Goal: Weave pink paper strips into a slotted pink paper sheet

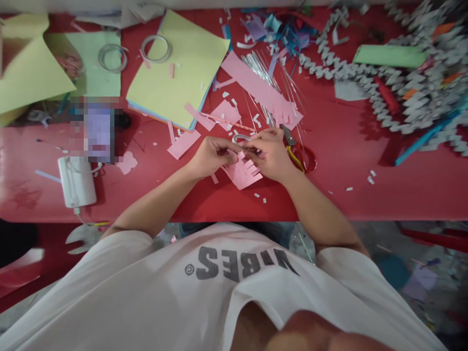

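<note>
My left hand (211,155) and my right hand (268,153) meet over the red table (365,161), both pinching a pink paper piece (242,173) cut into fringe strips. The fingers of both hands are closed on its upper edge. A small tape roll (239,139) lies just beyond my fingertips. Scissors with red and yellow handles (300,153) rest right next to my right hand.
A yellow paper sheet (179,68) on a stack lies at the back, with two tape rolls (156,48) to its left. Pink strips (263,90), thin sticks and scraps litter the centre. Grey folded paper chains (402,83) fill the right. A white charger (76,180) sits left.
</note>
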Motion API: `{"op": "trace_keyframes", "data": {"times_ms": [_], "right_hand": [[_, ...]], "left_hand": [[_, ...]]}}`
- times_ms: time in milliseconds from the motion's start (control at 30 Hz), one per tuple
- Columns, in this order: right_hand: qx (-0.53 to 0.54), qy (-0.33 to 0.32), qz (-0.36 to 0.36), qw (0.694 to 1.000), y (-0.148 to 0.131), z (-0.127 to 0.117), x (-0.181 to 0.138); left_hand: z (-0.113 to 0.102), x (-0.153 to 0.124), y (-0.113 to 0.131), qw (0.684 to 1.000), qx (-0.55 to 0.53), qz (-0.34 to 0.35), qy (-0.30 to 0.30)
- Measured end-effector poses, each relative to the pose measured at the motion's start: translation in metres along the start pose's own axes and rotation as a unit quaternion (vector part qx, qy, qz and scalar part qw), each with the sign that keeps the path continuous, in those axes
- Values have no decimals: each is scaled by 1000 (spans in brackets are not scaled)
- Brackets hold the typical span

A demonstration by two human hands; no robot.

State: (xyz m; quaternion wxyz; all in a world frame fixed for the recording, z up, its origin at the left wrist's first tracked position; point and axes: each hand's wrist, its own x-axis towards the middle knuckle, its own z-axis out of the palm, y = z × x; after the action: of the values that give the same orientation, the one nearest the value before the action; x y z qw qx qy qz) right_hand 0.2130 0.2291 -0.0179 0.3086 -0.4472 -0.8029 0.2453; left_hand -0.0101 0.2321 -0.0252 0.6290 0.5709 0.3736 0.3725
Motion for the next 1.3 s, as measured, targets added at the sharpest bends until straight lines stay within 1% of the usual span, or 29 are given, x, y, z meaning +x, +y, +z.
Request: {"op": "trace_keyframes", "data": {"times_ms": [200,367,500,600,700,800,933,1067,1167,1300], "right_hand": [[65,8,32,997,-5,-2,-1],[117,6,23,993,-8,-2,-1],[131,5,16,991,-9,-1,-2],[95,29,8,995,-9,-2,-2],[13,71,-1,997,-7,-3,-3],[-60,103,-12,993,-5,-1,-4],[-100,135,-38,985,-5,5,-6],[-106,134,-56,984,-8,10,-10],[-100,118,-41,987,-10,13,-13],[-83,94,-22,992,-10,16,-17]], "left_hand": [[5,-2,0,999,-36,11,16],[7,-4,3,999,-53,-1,7],[8,-6,4,998,-63,-2,7],[9,-6,3,997,-72,-13,15],[11,-6,4,998,-52,-29,29],[12,-6,7,999,-15,-22,33],[12,-6,6,999,-27,-27,35],[12,-4,-5,995,-53,-32,81],[15,-3,-9,992,-62,-27,107],[20,-4,-8,989,-68,-21,129]]}}
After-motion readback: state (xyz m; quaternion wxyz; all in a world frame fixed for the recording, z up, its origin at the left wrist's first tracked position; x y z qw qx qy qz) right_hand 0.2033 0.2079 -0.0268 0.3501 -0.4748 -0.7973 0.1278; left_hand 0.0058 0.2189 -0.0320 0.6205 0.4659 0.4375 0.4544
